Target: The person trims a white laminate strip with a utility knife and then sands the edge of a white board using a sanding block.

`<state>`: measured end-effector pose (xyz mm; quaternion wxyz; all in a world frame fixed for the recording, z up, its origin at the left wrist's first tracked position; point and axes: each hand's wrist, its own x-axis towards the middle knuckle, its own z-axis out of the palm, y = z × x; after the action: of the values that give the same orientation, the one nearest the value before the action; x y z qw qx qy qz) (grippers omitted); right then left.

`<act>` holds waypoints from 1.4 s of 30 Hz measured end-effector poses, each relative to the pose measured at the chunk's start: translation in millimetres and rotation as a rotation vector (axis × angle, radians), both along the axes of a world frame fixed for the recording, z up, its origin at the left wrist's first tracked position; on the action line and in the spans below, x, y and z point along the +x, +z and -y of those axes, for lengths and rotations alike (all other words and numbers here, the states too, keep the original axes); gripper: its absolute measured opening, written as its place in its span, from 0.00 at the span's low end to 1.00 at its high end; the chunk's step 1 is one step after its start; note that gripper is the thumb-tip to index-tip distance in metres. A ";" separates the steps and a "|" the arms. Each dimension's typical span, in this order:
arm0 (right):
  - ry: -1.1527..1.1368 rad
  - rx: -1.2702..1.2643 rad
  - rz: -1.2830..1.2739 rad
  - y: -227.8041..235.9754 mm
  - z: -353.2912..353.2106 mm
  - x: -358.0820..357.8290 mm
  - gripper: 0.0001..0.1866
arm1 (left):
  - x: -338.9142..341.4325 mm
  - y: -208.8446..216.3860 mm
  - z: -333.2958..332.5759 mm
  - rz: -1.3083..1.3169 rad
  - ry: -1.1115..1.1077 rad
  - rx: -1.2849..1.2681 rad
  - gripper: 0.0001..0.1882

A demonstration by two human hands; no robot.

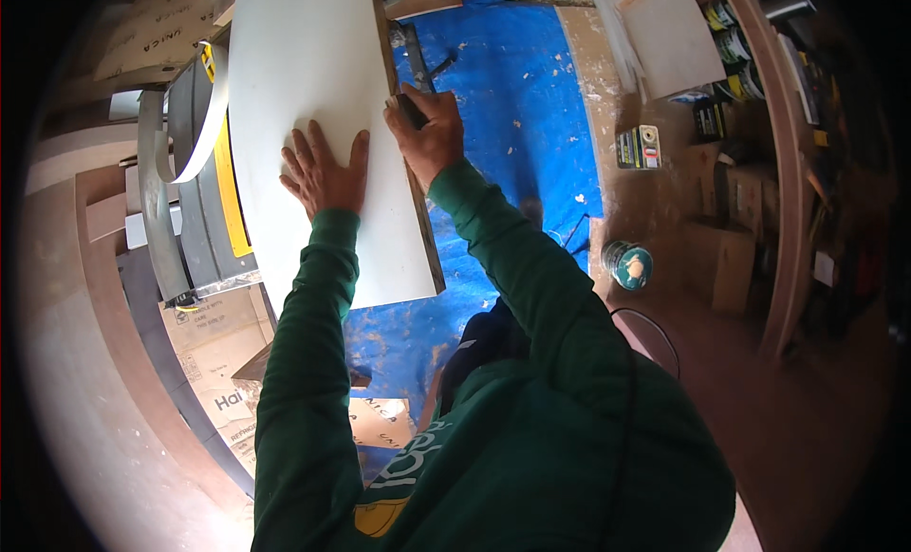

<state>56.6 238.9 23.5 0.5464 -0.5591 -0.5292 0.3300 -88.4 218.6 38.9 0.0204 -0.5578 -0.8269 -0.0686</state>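
Observation:
A long white board (pixel 332 68) lies in front of me, its right and near edges showing bare brown core. My left hand (pixel 325 172) rests on the white face with its fingers spread and the thumb out toward the right. At the board's right edge, my right hand (pixel 432 134) is closed around a small dark block (pixel 412 112) with a pale side. The block sits against that edge; its exact kind is hard to make out because the fingers cover much of it.
A blue sheet (pixel 531 106) with pale specks covers the floor. Left of the board stand a grey and yellow machine top (pixel 204 163) and a curled white strip (pixel 211 120). Rightward are a small can (pixel 627 265), a boxy tin (pixel 638 148) and shelving with cartons (pixel 726 258).

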 end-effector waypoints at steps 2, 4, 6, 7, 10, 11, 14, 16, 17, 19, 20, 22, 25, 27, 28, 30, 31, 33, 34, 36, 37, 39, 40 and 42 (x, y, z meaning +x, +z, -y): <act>0.023 0.004 0.087 -6.6 16.5 -0.9 0.19 | -2.1 -2.7 1.8 0.014 0.004 0.011 0.47; 0.104 0.148 0.056 -19.1 80.4 6.6 0.23 | -14.6 -5.5 6.1 -0.040 0.039 -0.016 0.46; 0.133 -0.009 0.056 -22.8 153.1 21.6 0.24 | -10.2 -4.7 3.8 -0.028 0.030 -0.013 0.46; 0.155 -0.081 -0.009 -15.2 171.2 29.2 0.23 | -8.6 -4.9 5.4 -0.020 0.019 -0.012 0.46; 0.130 -0.105 0.019 -14.6 147.3 22.3 0.23 | -10.2 -5.6 6.0 -0.001 0.020 0.012 0.45; 0.118 -0.067 0.047 -10.0 116.6 16.0 0.23 | -10.2 -6.0 6.6 -0.003 0.024 0.010 0.45; 0.023 -0.060 -0.021 -11.0 24.2 3.5 0.22 | -3.7 -6.8 0.0 0.010 -0.003 0.027 0.45; 0.037 -0.072 -0.015 -15.2 19.7 5.9 0.22 | -0.3 -0.5 0.6 -0.007 0.006 -0.003 0.43; 0.054 -0.036 0.035 -20.6 38.0 6.7 0.22 | -2.4 -1.3 3.0 -0.002 0.018 0.003 0.43; 0.094 -0.014 0.018 -24.1 98.1 10.4 0.20 | -12.8 -5.0 6.4 -0.038 0.035 -0.008 0.42; 0.137 -0.134 -0.022 -21.8 135.7 17.8 0.20 | -15.5 -3.2 5.4 -0.044 0.046 -0.002 0.42; 0.139 -0.214 -0.048 -10.0 174.5 30.1 0.20 | -9.2 -7.6 5.2 -0.017 0.008 0.011 0.41; 0.125 -0.147 0.014 -13.4 142.4 21.3 0.20 | -9.3 -6.8 7.1 -0.016 0.014 0.023 0.41; 0.058 -0.024 0.112 -9.3 67.3 9.4 0.20 | -5.0 -2.6 4.3 -0.017 0.008 0.012 0.41; 0.042 -0.030 0.084 -10.1 27.8 5.0 0.20 | -2.4 -0.6 1.3 -0.023 0.009 -0.003 0.41; 0.019 -0.051 0.063 -15.1 12.1 -0.2 0.20 | -2.6 -1.3 0.4 -0.011 0.002 0.008 0.41; 0.000 -0.030 0.106 -19.6 19.1 -1.3 0.20 | -3.5 -2.6 2.1 0.000 0.005 0.016 0.41; 0.029 0.012 0.140 -20.8 52.2 3.4 0.19 | -5.6 -2.7 4.0 0.001 0.017 0.011 0.41; 0.059 0.078 0.070 -23.3 86.3 10.3 0.19 | -6.2 -2.4 2.8 -0.007 0.016 0.004 0.41; 0.107 -0.105 0.032 -14.6 160.1 21.5 0.22 | -8.5 -5.2 7.0 -0.015 0.023 -0.027 0.41; 0.144 -0.169 -0.069 -5.4 175.4 25.9 0.23 | -8.6 -4.0 6.7 -0.026 0.024 -0.019 0.41; 0.145 -0.121 -0.004 -5.8 156.7 22.5 0.22 | -8.2 -3.5 7.7 -0.040 0.013 -0.017 0.41; 0.138 -0.084 0.029 -9.2 132.2 17.8 0.22 | -9.2 -3.3 8.4 -0.033 0.015 -0.017 0.41; 0.073 -0.019 0.038 -7.0 51.5 6.7 0.21 | -5.3 -2.6 1.9 -0.024 0.003 -0.004 0.41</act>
<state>63.3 187.4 16.5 0.5187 -0.5508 -0.5561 0.3440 -93.7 216.7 36.3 0.0293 -0.5574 -0.8275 -0.0604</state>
